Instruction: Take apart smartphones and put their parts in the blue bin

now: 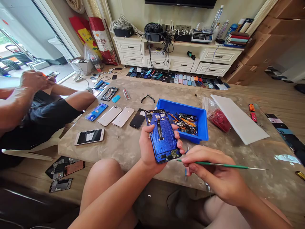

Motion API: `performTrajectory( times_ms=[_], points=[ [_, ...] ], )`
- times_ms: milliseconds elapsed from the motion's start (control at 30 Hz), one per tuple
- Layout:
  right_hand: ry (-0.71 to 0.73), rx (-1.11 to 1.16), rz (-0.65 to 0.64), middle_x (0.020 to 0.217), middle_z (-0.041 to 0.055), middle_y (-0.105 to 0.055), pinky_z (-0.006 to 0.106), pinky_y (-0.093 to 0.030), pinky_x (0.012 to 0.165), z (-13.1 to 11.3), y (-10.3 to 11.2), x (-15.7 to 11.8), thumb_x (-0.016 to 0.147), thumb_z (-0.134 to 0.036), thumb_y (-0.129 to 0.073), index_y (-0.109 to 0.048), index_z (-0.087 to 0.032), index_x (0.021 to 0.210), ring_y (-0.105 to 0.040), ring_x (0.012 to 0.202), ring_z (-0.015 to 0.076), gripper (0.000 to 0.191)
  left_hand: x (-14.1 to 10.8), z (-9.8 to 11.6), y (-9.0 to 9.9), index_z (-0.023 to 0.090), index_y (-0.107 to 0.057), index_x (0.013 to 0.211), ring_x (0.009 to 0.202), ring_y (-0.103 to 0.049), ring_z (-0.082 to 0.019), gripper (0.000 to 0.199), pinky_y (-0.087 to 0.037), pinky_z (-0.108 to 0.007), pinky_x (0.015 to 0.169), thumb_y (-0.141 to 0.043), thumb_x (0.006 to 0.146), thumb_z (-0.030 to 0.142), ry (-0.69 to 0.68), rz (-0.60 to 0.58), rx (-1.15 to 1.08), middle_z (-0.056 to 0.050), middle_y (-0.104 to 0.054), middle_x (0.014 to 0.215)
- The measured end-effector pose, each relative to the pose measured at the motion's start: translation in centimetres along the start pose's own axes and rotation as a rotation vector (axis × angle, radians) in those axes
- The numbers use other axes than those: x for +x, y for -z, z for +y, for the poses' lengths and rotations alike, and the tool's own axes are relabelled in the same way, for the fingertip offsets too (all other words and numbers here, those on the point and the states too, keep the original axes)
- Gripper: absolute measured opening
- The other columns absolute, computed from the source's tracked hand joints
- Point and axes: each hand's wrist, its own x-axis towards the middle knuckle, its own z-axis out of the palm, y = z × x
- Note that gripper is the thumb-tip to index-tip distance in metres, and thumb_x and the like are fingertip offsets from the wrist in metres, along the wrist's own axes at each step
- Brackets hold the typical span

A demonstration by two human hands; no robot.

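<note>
From my remote seat, the left hand's grip [152, 148] wraps an opened blue phone chassis [162, 136] at 12 o'clock, tilted so its open side faces the camera. The right hand's grip [214, 175] pinches a green-handled pick [221, 164] narrowly, tip at the chassis's lower edge, steadied close by. A blue tray [202, 127] of loose parts sits at 1 o'clock on the tabletop [124, 149] — probably kept within easy reach

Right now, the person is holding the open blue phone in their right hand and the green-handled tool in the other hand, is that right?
Not quite: the open blue phone is in the person's left hand, not the right, as the head view shows. The green-handled tool is in the other hand, the right hand, as you said.
</note>
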Motion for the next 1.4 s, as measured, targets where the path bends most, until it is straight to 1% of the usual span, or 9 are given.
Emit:
performTrajectory(
  times_ms=[233, 300, 433, 567, 733, 933, 1067, 1233, 1400],
  points=[
    [0.003, -0.042, -0.054, 0.095, 0.0007, -0.072, 0.019, -0.056, 0.067, 0.1, 0.1, 0.0, 0.093, -0.008, -0.061, -0.073, -0.027, 0.109, -0.069, 0.078, 0.0100, 0.028, 0.1, -0.1, 0.0, 0.010, -0.066, 0.094, 0.061, -0.058, -0.018, 0.051, -0.051, -0.033, 0.061, -0.035, 0.086, 0.051, -0.023, 0.012, 0.030, -0.006, -0.056, 0.078],
    [0.016, -0.074, -0.065, 0.094, 0.0004, -0.073, 0.020, -0.056, 0.072, 0.1, 0.4, 0.0, 0.092, -0.008, -0.062, -0.073, -0.026, 0.108, -0.070, 0.082, 0.0109, 0.027, 0.1, -0.1, 0.1, 0.011, -0.065, 0.094, 0.061, -0.057, -0.017, 0.049, -0.051, -0.032, 0.059, -0.038, 0.085, 0.050, -0.027, 0.022, 0.062, -0.006, -0.056, 0.078],
    [0.070, -0.171, -0.144, 0.092, 0.0000, -0.074, 0.022, -0.055, 0.079, 0.1, 0.9, 0.2, 0.091, -0.007, -0.063, -0.072, -0.025, 0.111, -0.069, 0.086, 0.0121, 0.029, 0.2, -0.7, 0.2, 0.011, -0.064, 0.093, 0.058, -0.056, -0.016, 0.043, -0.049, -0.029, 0.056, -0.044, 0.083, 0.047, -0.044, 0.112, 0.188, -0.006, -0.057, 0.077],
    [0.194, -0.266, -0.154, 0.098, 0.0025, -0.076, 0.022, -0.055, 0.082, 0.2, 1.0, 0.1, 0.091, -0.003, -0.061, -0.069, -0.022, 0.118, -0.070, 0.092, 0.0136, 0.034, 0.3, -1.1, 0.2, 0.012, -0.062, 0.088, 0.055, -0.053, -0.015, 0.038, -0.047, -0.027, 0.052, -0.046, 0.083, 0.046, -0.084, 0.222, 0.242, -0.005, -0.056, 0.073],
    [0.363, -0.417, -0.109, 0.105, 0.0095, -0.074, 0.026, -0.056, 0.083, 0.8, -0.1, -0.5, 0.089, 0.004, -0.057, -0.067, -0.012, 0.121, -0.069, 0.095, 0.0165, 0.037, 0.6, -0.6, 0.1, 0.014, -0.060, 0.083, 0.055, -0.053, -0.017, 0.039, -0.048, -0.030, 0.053, -0.040, 0.085, 0.047, -0.174, 0.328, 0.165, -0.004, -0.054, 0.071],
    [0.520, -0.572, -0.060, 0.112, 0.0174, -0.071, 0.036, -0.057, 0.088, 2.2, -1.8, -1.6, 0.093, 0.000, -0.051, -0.059, -0.002, 0.133, -0.065, 0.108, 0.0247, 0.041, 0.8, -0.1, 0.1, 0.014, -0.059, 0.079, 0.056, -0.054, -0.019, 0.043, -0.050, -0.035, 0.055, -0.036, 0.085, 0.049, -0.235, 0.407, 0.068, -0.005, -0.055, 0.071],
    [0.515, -0.667, -0.048, 0.112, 0.0176, -0.071, 0.038, -0.059, 0.085, 2.1, -2.8, -1.7, 0.092, 0.000, -0.051, -0.050, -0.004, 0.142, -0.067, 0.106, 0.0268, 0.050, 0.7, -0.2, 0.1, 0.014, -0.060, 0.080, 0.057, -0.055, -0.019, 0.041, -0.050, -0.035, 0.055, -0.039, 0.084, 0.049, -0.289, 0.441, 0.063, -0.005, -0.055, 0.070],
    [0.395, -0.605, 0.057, 0.106, 0.0134, -0.072, 0.037, -0.060, 0.085, 1.8, -3.7, -1.6, 0.087, 0.006, -0.053, -0.053, -0.012, 0.140, -0.069, 0.097, 0.0233, 0.056, 1.0, -1.2, 0.5, 0.017, -0.058, 0.083, 0.057, -0.056, -0.018, 0.034, -0.051, -0.033, 0.056, -0.045, 0.081, 0.049, -0.492, 0.435, 0.131, -0.002, -0.055, 0.070],
    [0.411, -0.779, 0.081, 0.115, 0.0178, -0.070, 0.042, -0.058, 0.089, 2.8, -4.2, -2.2, 0.087, 0.002, -0.057, -0.044, -0.007, 0.149, -0.068, 0.104, 0.0292, 0.063, 1.5, -2.4, 1.1, 0.020, -0.056, 0.089, 0.064, -0.058, -0.018, 0.030, -0.053, -0.034, 0.065, -0.051, 0.081, 0.048, -0.619, 0.422, 0.175, 0.000, -0.055, 0.073]
  ],
)
